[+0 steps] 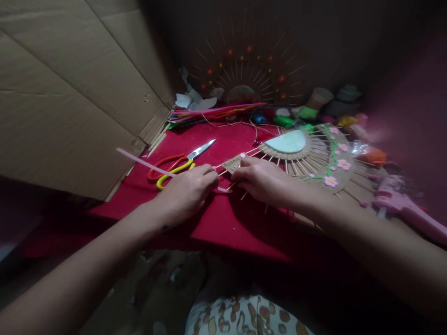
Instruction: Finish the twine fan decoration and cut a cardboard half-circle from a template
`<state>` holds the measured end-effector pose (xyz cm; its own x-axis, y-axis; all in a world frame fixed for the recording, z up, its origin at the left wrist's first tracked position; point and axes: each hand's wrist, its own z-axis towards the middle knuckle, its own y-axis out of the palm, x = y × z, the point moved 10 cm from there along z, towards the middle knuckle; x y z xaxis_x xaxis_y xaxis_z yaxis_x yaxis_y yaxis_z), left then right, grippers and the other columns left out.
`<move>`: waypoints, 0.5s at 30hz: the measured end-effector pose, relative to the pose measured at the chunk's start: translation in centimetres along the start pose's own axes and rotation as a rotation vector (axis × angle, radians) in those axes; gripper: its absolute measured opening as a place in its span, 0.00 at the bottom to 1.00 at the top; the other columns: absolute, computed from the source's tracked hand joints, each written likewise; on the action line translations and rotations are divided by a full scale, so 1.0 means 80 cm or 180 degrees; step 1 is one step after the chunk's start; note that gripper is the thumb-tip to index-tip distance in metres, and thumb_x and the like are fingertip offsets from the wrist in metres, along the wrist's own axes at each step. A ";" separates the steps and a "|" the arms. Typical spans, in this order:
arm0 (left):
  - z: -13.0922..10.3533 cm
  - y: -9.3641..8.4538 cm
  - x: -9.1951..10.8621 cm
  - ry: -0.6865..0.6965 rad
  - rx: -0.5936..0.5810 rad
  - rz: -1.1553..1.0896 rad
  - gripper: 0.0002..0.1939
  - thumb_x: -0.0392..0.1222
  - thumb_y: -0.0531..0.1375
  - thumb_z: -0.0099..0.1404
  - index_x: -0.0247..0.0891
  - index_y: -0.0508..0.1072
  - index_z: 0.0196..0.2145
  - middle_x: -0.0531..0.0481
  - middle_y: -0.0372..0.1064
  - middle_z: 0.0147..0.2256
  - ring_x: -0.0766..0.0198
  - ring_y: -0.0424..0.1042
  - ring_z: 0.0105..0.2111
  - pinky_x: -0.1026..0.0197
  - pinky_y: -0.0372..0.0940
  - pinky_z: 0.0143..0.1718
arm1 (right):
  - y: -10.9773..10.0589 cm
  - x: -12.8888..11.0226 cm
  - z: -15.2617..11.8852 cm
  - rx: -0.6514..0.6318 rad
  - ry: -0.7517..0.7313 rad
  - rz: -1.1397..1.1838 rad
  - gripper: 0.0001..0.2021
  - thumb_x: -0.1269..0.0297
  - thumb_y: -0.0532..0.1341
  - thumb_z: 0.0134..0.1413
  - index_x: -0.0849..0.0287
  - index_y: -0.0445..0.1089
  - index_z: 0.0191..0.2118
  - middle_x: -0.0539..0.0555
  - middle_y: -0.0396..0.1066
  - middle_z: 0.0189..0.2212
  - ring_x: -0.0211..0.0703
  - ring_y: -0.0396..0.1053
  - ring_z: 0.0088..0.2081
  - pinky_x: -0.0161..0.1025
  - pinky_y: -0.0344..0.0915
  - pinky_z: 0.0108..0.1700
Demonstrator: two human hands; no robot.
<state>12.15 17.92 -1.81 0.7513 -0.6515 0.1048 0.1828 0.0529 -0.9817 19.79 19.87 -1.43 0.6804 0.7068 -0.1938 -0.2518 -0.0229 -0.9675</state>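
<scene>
One pink strip [145, 163], diagonally leftward

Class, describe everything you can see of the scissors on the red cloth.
The scissors have silver, metallic-looking blades and looped handles, one red, one yellow, apparently plastic. They lie on the red cloth, blades seemingly closed, tips pointing forward and to the right. A pink strip crosses over the handles; whether it touches them is unclear. The left hand hides part of the yellow handle.
</scene>
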 end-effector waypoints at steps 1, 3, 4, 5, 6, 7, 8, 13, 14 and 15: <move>-0.001 0.000 0.002 0.0052 0.0055 0.0008 0.07 0.31 0.49 0.62 0.37 0.66 0.32 0.48 0.63 0.33 0.65 0.63 0.30 0.64 0.58 0.31 | 0.001 0.000 -0.001 0.0000 -0.0006 0.0006 0.09 0.71 0.56 0.53 0.57 0.74 0.37 0.55 0.65 0.33 0.41 0.62 0.35 0.37 0.54 0.33; -0.001 -0.002 0.003 0.0099 0.0211 0.0116 0.08 0.32 0.49 0.64 0.37 0.67 0.32 0.48 0.63 0.33 0.64 0.63 0.31 0.63 0.58 0.31 | 0.001 -0.003 -0.002 0.0014 -0.0038 0.0023 0.09 0.71 0.56 0.54 0.57 0.74 0.36 0.55 0.65 0.32 0.41 0.61 0.35 0.37 0.54 0.33; -0.001 -0.004 0.004 0.0107 0.0303 0.0200 0.09 0.32 0.49 0.64 0.36 0.67 0.33 0.47 0.64 0.33 0.63 0.63 0.32 0.63 0.58 0.31 | 0.001 -0.004 -0.002 0.0027 -0.0053 0.0035 0.09 0.71 0.57 0.54 0.58 0.74 0.36 0.55 0.64 0.32 0.41 0.61 0.35 0.37 0.54 0.33; 0.000 -0.006 0.004 0.0120 0.0387 0.0285 0.09 0.33 0.48 0.65 0.36 0.67 0.33 0.47 0.64 0.33 0.63 0.63 0.32 0.62 0.58 0.32 | 0.000 -0.005 -0.002 0.0035 -0.0064 0.0045 0.09 0.71 0.57 0.53 0.58 0.74 0.36 0.55 0.64 0.32 0.41 0.61 0.35 0.37 0.54 0.33; 0.000 -0.007 0.005 0.0144 0.0465 0.0358 0.09 0.34 0.48 0.66 0.36 0.68 0.33 0.46 0.64 0.33 0.62 0.63 0.33 0.62 0.58 0.33 | 0.000 -0.006 -0.002 0.0035 -0.0076 0.0055 0.08 0.71 0.57 0.53 0.58 0.74 0.36 0.55 0.64 0.32 0.41 0.61 0.35 0.36 0.54 0.33; 0.001 -0.009 0.005 0.0182 0.0533 0.0407 0.10 0.34 0.48 0.66 0.36 0.68 0.34 0.46 0.64 0.34 0.62 0.63 0.33 0.61 0.58 0.34 | 0.000 -0.007 -0.001 0.0027 -0.0092 0.0066 0.08 0.71 0.58 0.53 0.58 0.74 0.36 0.55 0.63 0.32 0.41 0.60 0.35 0.36 0.54 0.33; 0.002 -0.011 0.006 0.0229 0.0598 0.0426 0.11 0.35 0.48 0.67 0.36 0.69 0.34 0.46 0.65 0.34 0.62 0.62 0.33 0.60 0.58 0.34 | 0.000 -0.008 0.000 0.0017 -0.0112 0.0082 0.08 0.71 0.58 0.53 0.58 0.74 0.36 0.55 0.63 0.32 0.40 0.60 0.35 0.36 0.54 0.33; 0.003 -0.016 0.006 0.0394 0.0794 0.0221 0.12 0.34 0.47 0.67 0.37 0.70 0.36 0.46 0.64 0.33 0.62 0.61 0.32 0.60 0.57 0.35 | -0.002 -0.012 0.006 0.0021 -0.0189 0.0093 0.06 0.69 0.60 0.53 0.59 0.75 0.34 0.55 0.66 0.33 0.40 0.61 0.34 0.36 0.54 0.33; 0.004 -0.016 0.005 0.0410 0.0793 0.0167 0.12 0.34 0.47 0.67 0.37 0.70 0.37 0.47 0.64 0.33 0.62 0.61 0.32 0.60 0.57 0.35 | -0.002 -0.012 0.007 0.0038 -0.0216 0.0079 0.06 0.68 0.60 0.54 0.59 0.75 0.33 0.55 0.66 0.32 0.40 0.61 0.34 0.36 0.54 0.34; 0.004 -0.015 0.004 0.0425 0.0786 0.0129 0.12 0.34 0.47 0.67 0.37 0.70 0.37 0.47 0.64 0.33 0.63 0.61 0.33 0.60 0.57 0.35 | -0.002 -0.013 0.007 0.0052 -0.0257 0.0074 0.06 0.67 0.60 0.54 0.59 0.75 0.33 0.55 0.67 0.32 0.40 0.61 0.34 0.36 0.54 0.34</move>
<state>12.38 17.86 -0.54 0.6739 -0.7383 0.0283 0.3157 0.2531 -0.9145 18.73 19.58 -1.02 0.6167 0.7609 -0.2017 -0.2784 -0.0288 -0.9600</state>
